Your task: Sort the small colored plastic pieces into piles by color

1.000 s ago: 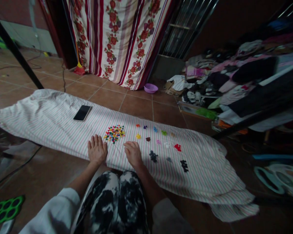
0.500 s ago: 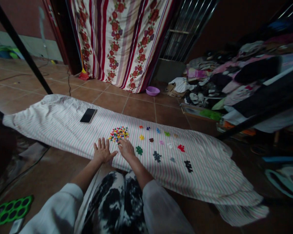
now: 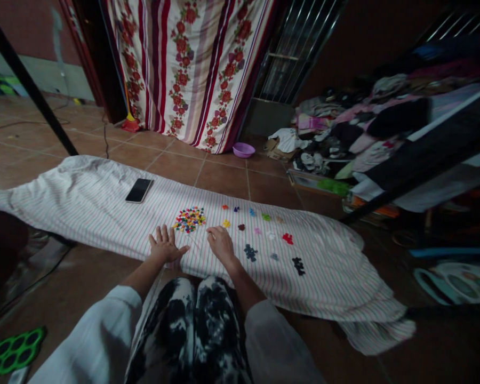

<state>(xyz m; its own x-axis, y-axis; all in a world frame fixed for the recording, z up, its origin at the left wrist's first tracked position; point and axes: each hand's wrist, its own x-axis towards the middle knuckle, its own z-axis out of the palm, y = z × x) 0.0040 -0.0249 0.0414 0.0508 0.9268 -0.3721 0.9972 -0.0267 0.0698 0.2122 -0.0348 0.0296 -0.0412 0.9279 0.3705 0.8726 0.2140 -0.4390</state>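
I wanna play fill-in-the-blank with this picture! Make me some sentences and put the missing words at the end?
1. The hand nearer the red pieces is the person's ____ one.
2. In the picture, the phone lies to the ____ of the mixed-color pile.
3. The bowl by the curtain is colored ____.

Missing words: right; left; purple.

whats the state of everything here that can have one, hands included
left hand: palm down, fingers spread
right hand: fingers curled, grip unclear
mixed coloured pieces: loosely piled, colours mingled
red pieces: grouped by colour
black pieces: grouped by colour
smartphone: lying flat, screen dark
striped cloth: spread out, wrinkled
floral curtain: hanging down
purple basin: upright
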